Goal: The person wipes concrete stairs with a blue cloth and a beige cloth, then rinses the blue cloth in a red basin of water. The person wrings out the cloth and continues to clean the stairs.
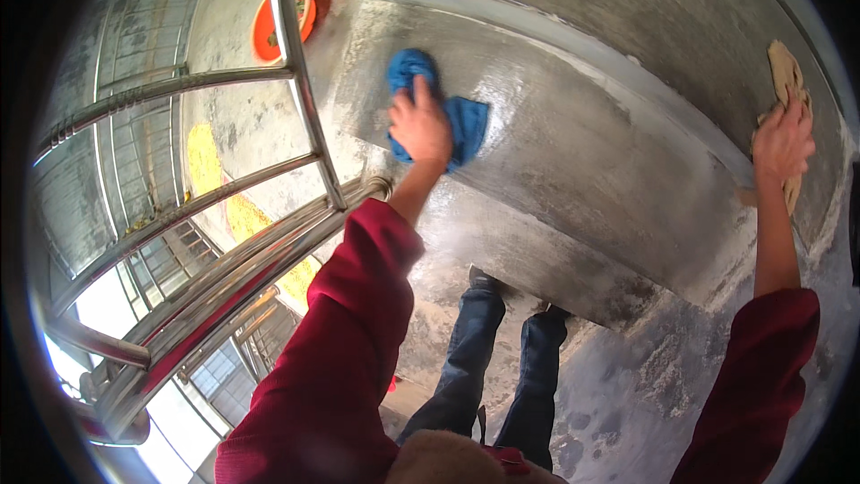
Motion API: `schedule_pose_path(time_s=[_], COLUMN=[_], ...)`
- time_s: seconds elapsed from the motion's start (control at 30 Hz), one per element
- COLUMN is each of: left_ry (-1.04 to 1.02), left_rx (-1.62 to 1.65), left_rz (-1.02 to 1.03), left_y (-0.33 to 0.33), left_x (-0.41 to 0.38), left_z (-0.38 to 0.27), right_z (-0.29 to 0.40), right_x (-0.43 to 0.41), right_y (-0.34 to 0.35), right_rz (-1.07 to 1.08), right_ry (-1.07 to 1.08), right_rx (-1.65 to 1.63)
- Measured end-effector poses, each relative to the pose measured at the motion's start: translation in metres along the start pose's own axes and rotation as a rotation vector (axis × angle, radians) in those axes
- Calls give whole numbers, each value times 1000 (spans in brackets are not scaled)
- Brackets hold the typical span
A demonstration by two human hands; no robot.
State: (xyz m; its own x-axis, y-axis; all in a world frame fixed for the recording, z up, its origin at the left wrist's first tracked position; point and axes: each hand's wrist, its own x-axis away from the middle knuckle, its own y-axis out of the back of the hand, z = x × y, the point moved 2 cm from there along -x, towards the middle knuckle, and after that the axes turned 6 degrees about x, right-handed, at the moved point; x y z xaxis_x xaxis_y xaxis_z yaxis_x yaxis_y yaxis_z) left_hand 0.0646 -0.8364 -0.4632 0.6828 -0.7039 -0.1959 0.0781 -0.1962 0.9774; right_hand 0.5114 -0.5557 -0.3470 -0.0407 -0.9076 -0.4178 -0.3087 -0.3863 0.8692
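My left hand (422,124) presses a crumpled blue cloth (465,128) against a concrete stair step (578,148), close to its railing end. Around the cloth the concrete looks wet and shiny. Far to the right, my right hand (783,138) holds a tan cloth (785,67) on a higher step (699,33), near the wall side. Part of each cloth is hidden under the fingers. Both of my arms are spread wide, in dark red sleeves.
A stainless steel railing (302,101) runs along the left. Beyond it are an orange basin (265,33) and yellow grains (245,215) spread on the floor. My legs in jeans (470,343) stand at a lower step, with a stained wall (625,410) to the right.
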Motion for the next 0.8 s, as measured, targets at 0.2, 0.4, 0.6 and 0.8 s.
schedule_pose_path(time_s=[0.2, 0.4, 0.6, 0.8], left_ry=[-215, -238, -221, -259], left_rx=[224, 225, 159, 136], left_rz=[-29, -90, -128, -94], left_y=[12, 6, 1, 8], left_x=[39, 41, 46, 42], left_z=[-98, -99, -84, -104], right_z=[-4, -21, 43, 196], right_x=[-4, -4, 107, 214], right_y=[-2, -11, 51, 58], right_rz=[-51, -200, -470, -79], right_ry=[-26, 50, 516, 752], right_rx=[-68, -245, -690, -858])
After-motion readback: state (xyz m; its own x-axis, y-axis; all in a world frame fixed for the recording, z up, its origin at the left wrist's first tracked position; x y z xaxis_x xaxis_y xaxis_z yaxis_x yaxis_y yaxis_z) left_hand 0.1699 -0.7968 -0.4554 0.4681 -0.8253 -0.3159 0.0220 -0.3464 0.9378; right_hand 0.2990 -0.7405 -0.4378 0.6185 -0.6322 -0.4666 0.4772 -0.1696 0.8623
